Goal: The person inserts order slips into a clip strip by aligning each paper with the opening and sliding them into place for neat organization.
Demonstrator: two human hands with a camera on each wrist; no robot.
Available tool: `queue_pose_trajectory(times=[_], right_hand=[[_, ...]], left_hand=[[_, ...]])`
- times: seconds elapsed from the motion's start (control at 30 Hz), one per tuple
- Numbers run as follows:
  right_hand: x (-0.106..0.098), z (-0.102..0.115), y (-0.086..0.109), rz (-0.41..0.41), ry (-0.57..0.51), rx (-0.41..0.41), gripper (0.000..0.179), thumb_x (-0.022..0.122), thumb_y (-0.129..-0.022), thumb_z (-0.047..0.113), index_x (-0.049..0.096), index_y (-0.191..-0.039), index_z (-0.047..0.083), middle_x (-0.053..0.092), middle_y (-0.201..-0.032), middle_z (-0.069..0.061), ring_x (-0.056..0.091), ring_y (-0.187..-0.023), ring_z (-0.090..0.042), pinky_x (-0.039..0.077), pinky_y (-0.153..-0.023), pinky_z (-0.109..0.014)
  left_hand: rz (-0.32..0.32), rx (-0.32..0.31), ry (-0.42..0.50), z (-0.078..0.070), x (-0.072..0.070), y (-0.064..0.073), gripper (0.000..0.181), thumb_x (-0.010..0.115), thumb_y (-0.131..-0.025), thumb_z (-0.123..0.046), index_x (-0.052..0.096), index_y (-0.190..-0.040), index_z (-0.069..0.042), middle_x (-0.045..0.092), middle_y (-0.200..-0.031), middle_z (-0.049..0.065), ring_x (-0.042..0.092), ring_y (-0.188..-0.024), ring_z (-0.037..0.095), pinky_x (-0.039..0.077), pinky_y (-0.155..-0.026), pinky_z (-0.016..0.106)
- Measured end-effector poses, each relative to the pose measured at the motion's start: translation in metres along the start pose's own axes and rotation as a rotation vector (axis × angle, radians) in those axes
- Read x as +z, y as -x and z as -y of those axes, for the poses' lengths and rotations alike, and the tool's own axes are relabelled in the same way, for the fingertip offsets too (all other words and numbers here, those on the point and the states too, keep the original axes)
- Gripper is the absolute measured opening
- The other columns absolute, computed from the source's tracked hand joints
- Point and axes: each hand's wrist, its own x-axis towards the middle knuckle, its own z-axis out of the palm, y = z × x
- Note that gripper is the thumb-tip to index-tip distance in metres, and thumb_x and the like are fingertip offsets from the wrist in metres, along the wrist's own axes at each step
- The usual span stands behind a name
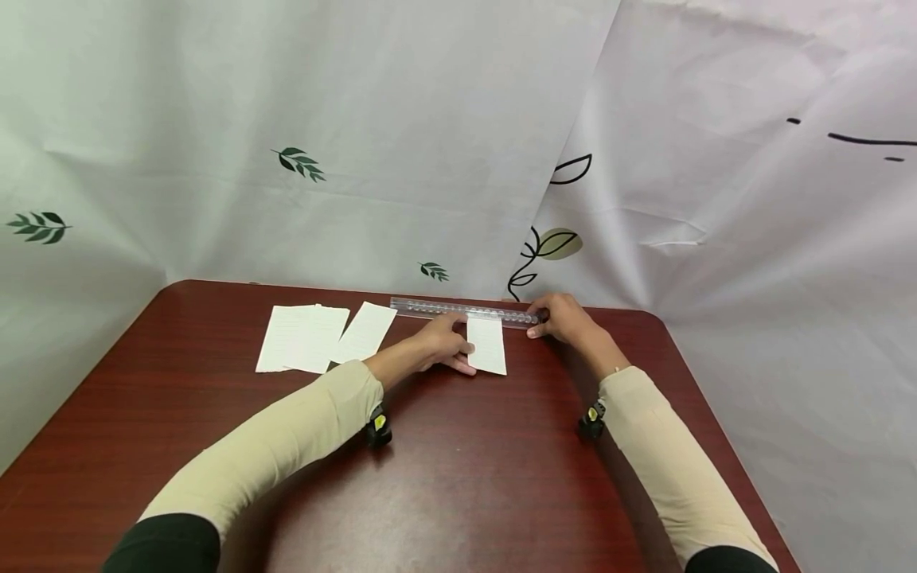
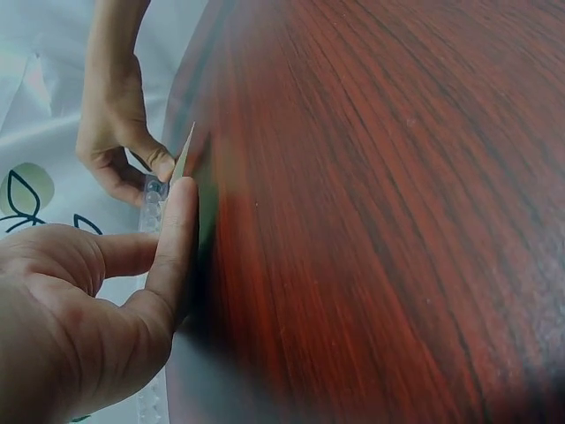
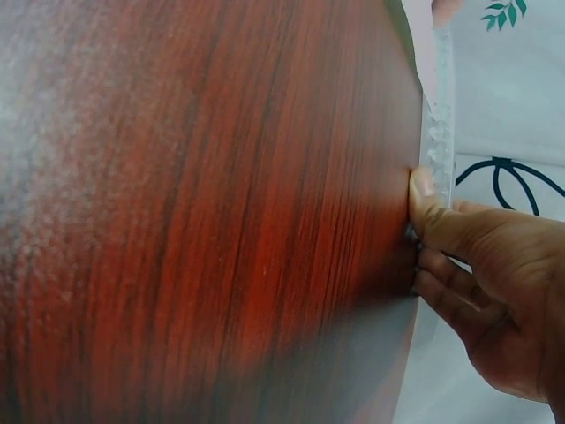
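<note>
Near the far edge of the table lies a long clear plastic strip [image 1: 458,309] with a row of round bumps along it. My right hand [image 1: 563,320] pinches its right end between thumb and fingers, as the right wrist view also shows. My left hand [image 1: 442,341] holds a small white paper card [image 1: 487,346] by its left side, its top edge right at the strip. In the left wrist view the card [image 2: 184,155] is seen nearly edge-on, tilted up from the table, with a finger stretched along it.
Several white paper cards [image 1: 297,338] lie overlapping on the left, with another slanted card [image 1: 364,333] beside them. The dark red wooden table [image 1: 458,469] ends at a white printed cloth [image 1: 358,143] hanging close behind it.
</note>
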Motion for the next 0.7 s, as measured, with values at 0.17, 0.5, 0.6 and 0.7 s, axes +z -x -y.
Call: queue_pose_trajectory(times=[0.17, 0.5, 0.6, 0.7], right_hand=[[0.000, -0.001, 0.000, -0.002, 0.004, -0.001, 0.039, 0.096, -0.092, 0.018, 0.083, -0.122, -0.002, 0.080, -0.120, -0.024, 0.071, -0.111, -0.038, 0.059, -0.105, -0.057], [-0.001, -0.001, 0.000, 0.004, 0.014, 0.004, 0.040, 0.096, -0.092, 0.019, 0.083, -0.125, -0.001, 0.080, -0.126, -0.024, 0.072, -0.118, -0.041, 0.059, -0.109, -0.058], [-0.001, -0.001, 0.000, 0.002, 0.019, 0.002, 0.040, 0.095, -0.093, 0.019, 0.083, -0.125, -0.001, 0.079, -0.131, -0.025, 0.071, -0.127, -0.044, 0.057, -0.115, -0.059], [-0.001, 0.000, 0.000, 0.000, 0.027, 0.006, 0.040, 0.095, -0.093, 0.020, 0.083, -0.126, 0.000, 0.078, -0.135, -0.025, 0.069, -0.133, -0.045, 0.055, -0.119, -0.060]], left_hand=[[0.013, 0.004, -0.003, -0.002, 0.005, -0.002, 0.084, 0.062, -0.106, 0.014, 0.026, -0.179, -0.008, 0.058, -0.119, 0.023, 0.072, -0.066, 0.024, 0.073, -0.076, 0.037], [0.015, -0.001, -0.017, -0.004, 0.015, -0.007, 0.082, 0.063, -0.107, 0.013, 0.028, -0.178, -0.007, 0.061, -0.114, 0.025, 0.075, -0.065, 0.024, 0.073, -0.075, 0.037], [0.017, -0.002, -0.011, -0.004, 0.018, -0.009, 0.082, 0.063, -0.106, 0.014, 0.028, -0.178, -0.007, 0.061, -0.114, 0.024, 0.075, -0.064, 0.024, 0.073, -0.075, 0.038], [0.022, 0.002, -0.008, -0.004, 0.021, -0.011, 0.083, 0.063, -0.106, 0.014, 0.028, -0.178, -0.008, 0.060, -0.114, 0.024, 0.074, -0.065, 0.024, 0.073, -0.076, 0.039]])
